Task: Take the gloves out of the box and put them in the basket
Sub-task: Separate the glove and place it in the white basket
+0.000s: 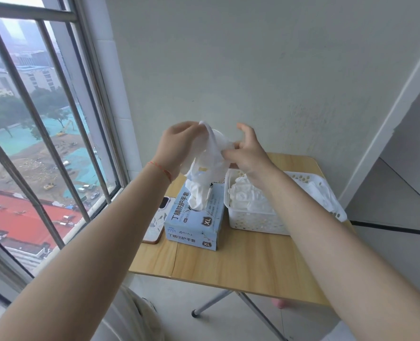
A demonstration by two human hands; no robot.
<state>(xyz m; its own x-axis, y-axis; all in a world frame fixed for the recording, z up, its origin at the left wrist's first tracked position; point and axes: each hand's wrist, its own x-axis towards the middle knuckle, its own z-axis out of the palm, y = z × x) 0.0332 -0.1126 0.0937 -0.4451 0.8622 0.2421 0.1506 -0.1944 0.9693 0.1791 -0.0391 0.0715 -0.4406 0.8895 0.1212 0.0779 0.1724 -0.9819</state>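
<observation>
A light blue glove box (pixel 196 223) marked XL stands on the wooden table, with white gloves trailing up out of its top slot. Above the box, my left hand (pixel 178 143) pinches the top of a bunch of white gloves (pixel 211 153). My right hand (pixel 249 151) pinches the same bunch from the right side. The gloves hang between both hands, their lower ends still reaching into the box. To the right of the box sits a white perforated basket (pixel 258 221) holding several white gloves (pixel 248 199); one glove drapes over its right rim.
A phone (pixel 156 217) in a patterned case lies left of the box. The small folding wooden table (pixel 240 264) stands in a corner against the wall. A barred window (pixel 44 143) fills the left side. A dark doorway opens at the right.
</observation>
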